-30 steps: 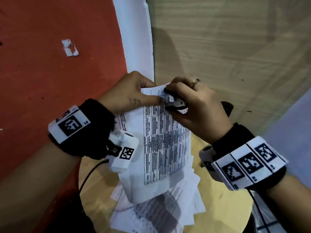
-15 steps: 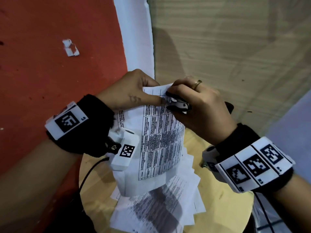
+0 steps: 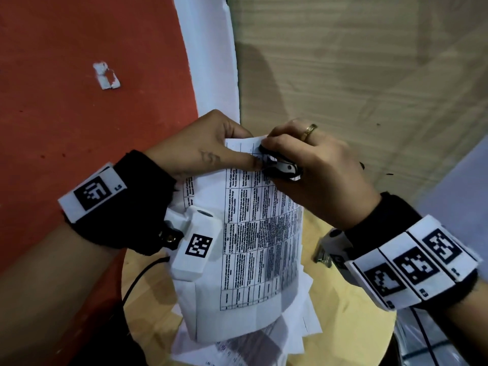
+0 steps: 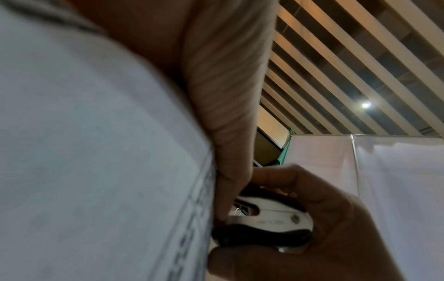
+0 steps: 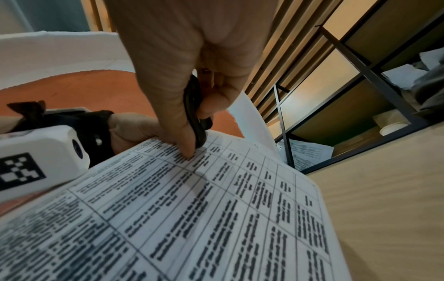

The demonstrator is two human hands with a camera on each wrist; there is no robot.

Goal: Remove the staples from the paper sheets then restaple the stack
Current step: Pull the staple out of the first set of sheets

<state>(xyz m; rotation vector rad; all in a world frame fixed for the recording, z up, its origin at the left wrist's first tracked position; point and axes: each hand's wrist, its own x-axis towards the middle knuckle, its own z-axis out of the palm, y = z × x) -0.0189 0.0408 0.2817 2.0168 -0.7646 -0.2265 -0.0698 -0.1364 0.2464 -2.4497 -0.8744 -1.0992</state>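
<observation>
The stapled paper sheets [image 3: 253,233], printed with a table, hang lifted above the table. My left hand [image 3: 237,157] pinches their top edge, thumb flat on the front page and fingers behind. My right hand [image 3: 269,158] grips a black and white staple remover [image 3: 284,167] at the sheets' top right corner, right by my left thumb tip. The left wrist view shows the staple remover [image 4: 271,222] held between the right thumb and fingers beside the paper sheets [image 4: 96,171]. Seen from the right wrist, the staple remover [image 5: 194,114] touches the paper sheets [image 5: 192,209]. No staple can be made out.
Several loose printed sheets [image 3: 237,347] lie on a round wooden table [image 3: 343,326] under the held stack. A small metal object [image 3: 323,256] sits on the table under my right wrist. A red surface with a white scrap [image 3: 105,76] lies to the left. A dark-framed shelf [image 5: 360,85] stands behind.
Both hands stay on the top corner of the sheets with the staple remover. The hanging sheets have swung slightly to the left.
</observation>
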